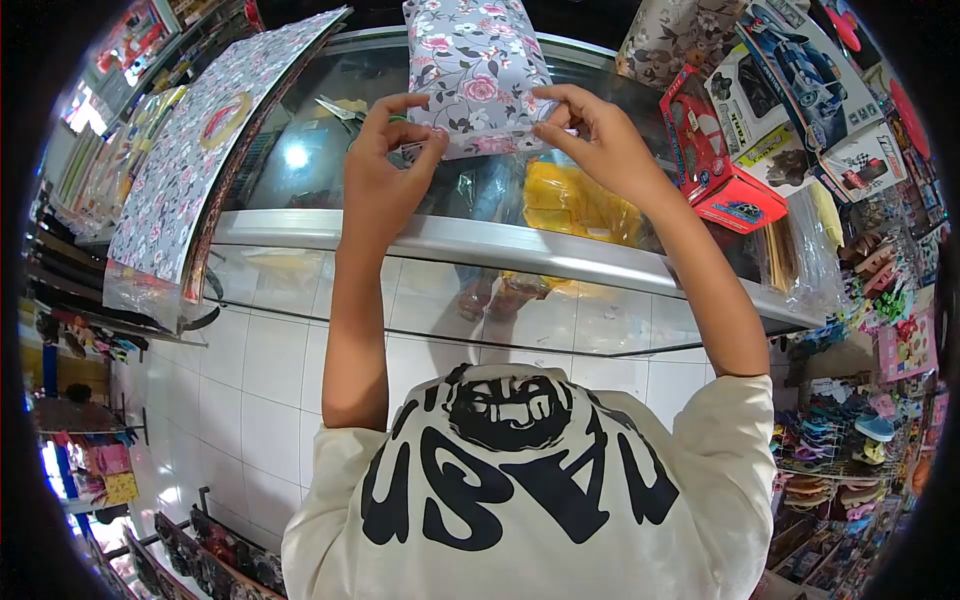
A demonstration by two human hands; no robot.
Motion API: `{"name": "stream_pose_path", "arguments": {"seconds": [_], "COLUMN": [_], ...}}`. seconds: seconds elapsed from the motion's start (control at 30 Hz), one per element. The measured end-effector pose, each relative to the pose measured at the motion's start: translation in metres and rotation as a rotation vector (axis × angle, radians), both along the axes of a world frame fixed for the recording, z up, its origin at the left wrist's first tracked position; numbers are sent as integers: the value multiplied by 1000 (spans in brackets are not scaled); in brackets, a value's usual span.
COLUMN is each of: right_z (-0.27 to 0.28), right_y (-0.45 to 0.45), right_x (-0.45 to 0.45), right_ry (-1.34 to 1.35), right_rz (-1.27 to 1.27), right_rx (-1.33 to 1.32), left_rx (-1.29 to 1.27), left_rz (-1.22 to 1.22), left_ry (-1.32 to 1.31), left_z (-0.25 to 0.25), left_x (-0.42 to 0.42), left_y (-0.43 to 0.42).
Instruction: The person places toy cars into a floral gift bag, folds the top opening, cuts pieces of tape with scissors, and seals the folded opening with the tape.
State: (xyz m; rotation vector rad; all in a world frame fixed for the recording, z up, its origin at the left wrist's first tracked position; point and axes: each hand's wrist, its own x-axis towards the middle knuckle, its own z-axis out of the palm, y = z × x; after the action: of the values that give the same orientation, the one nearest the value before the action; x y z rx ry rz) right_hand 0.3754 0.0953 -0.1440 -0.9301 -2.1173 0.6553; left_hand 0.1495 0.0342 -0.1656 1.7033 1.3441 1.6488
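Note:
A parcel [480, 70] in grey floral wrapping paper lies on the glass counter, its top end cut off by the frame. At its near left corner is my left hand [393, 165], thumb and fingers bent in a pinch on the paper's edge. My right hand [600, 140] grips the near right corner, with the index finger on top and the thumb lower, by the folded flap [490, 144]. A pair of scissors [340, 112] rests on the counter just left of my left hand. Whether a strip of tape is between my left fingers, I cannot make out.
Floral paper sheets [200, 130] are stacked at the left, with a tape roll [226, 118] on top. Toy boxes [715, 150] stand at the right. A metal rim [440, 236] edges the glass counter. Yellow packets [580, 200] show through the glass.

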Motion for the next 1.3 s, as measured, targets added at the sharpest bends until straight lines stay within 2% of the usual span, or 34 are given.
{"name": "stream_pose_path", "arguments": {"seconds": [0.17,0.27,0.33,0.53,0.63,0.73,0.97,1.07,1.23,1.3], "right_z": [0,0,6,8,6,2,-12,-11,-10,-9], "right_y": [-3,-5,-10,-6,-1,0,-6,-9,-14,-15], "right_x": [-1,-2,-4,-2,-2,-5,-18,-21,-27,-28], "right_ry": [0,-64,-156,-211,-192,-154,-210,-242,-257,-304], "right_rz": [8,27,33,103,124,82,-65,-109,-215,-278], "right_rx": [1,-9,-7,43,214,100,163,172,164,300], "left_rx": [66,158,115,78,77,63,0,56,-100,-57], "left_rz": [-43,-3,-3,-90,-118,-55,38,39,91,166], "left_ry": [202,459,468,452,392,440,440,442,389,403], "left_z": [-1,3,3,0,5,5,1,-4,2,-1], "left_x": [-3,-2,-3,-12,-13,-10,-3,-3,3,3], "left_y": [3,4,6,14,14,14,14,18,12,15]}}
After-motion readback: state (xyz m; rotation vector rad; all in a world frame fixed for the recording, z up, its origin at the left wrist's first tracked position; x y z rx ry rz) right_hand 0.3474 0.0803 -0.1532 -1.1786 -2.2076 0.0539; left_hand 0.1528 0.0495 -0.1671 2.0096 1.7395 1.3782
